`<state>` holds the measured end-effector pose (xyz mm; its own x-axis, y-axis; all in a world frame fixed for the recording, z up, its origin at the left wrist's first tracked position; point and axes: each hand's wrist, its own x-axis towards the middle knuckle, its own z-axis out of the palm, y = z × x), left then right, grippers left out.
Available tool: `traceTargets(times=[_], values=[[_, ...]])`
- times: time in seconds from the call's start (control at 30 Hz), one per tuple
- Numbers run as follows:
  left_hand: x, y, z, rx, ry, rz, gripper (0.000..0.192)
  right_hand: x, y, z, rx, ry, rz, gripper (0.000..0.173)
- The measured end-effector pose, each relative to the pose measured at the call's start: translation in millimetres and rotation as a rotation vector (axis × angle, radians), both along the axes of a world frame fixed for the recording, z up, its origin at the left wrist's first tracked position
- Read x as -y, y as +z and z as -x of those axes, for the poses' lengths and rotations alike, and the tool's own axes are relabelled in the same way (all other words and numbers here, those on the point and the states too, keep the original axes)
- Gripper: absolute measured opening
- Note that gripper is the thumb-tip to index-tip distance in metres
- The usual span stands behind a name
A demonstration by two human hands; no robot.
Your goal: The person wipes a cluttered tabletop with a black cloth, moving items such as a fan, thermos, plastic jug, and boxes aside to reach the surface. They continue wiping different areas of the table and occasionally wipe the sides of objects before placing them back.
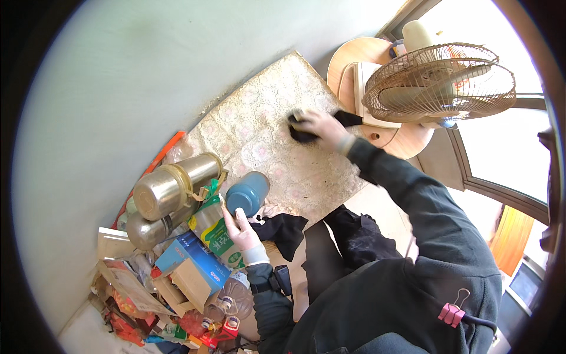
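My right hand (pixel 325 128), gloved and blurred, grips a black cloth (pixel 303 132) against a table covered with a floral tablecloth (pixel 261 117). Part of the dark fabric shows on the far side of the hand. My gloved left hand (pixel 243 234) has its fingers apart at the near end of a blue plastic jar (pixel 248 192). Whether the fingertips press on the jar is unclear. Beside that hand leans a clear plastic bottle with a green label (pixel 216 232). A second black cloth (pixel 283 232) hangs at the table's near edge, right of my left hand.
Metal vacuum flasks (pixel 177 186) lie along the wall (pixel 110 88). A blue box (pixel 194 259), an open cardboard box (pixel 190 285) and several plastic bottles crowd the lower left. A caged electric fan (pixel 437 84) stands on a round wooden stool (pixel 353 55) by the window.
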<state>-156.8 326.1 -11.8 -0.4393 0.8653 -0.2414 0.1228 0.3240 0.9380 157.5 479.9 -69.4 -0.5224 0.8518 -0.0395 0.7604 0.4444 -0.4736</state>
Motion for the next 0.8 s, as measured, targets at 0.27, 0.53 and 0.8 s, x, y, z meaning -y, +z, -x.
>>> traceTargets(times=[0.27, 0.53, 0.8], values=[[-3, -3, 3, 0.016, -0.006, 0.004, 0.054, -52, 13, -3, -0.429, -0.084, -0.336, 0.05], [-9, 7, -3, -0.034, -0.042, -0.007, 0.056, 11, -33, 45, -0.012, 0.027, -0.093, 0.057], [-17, 17, -5, -0.267, -0.163, -0.126, 0.053, 41, 8, 22, -0.466, 0.076, -0.023, 0.039]])
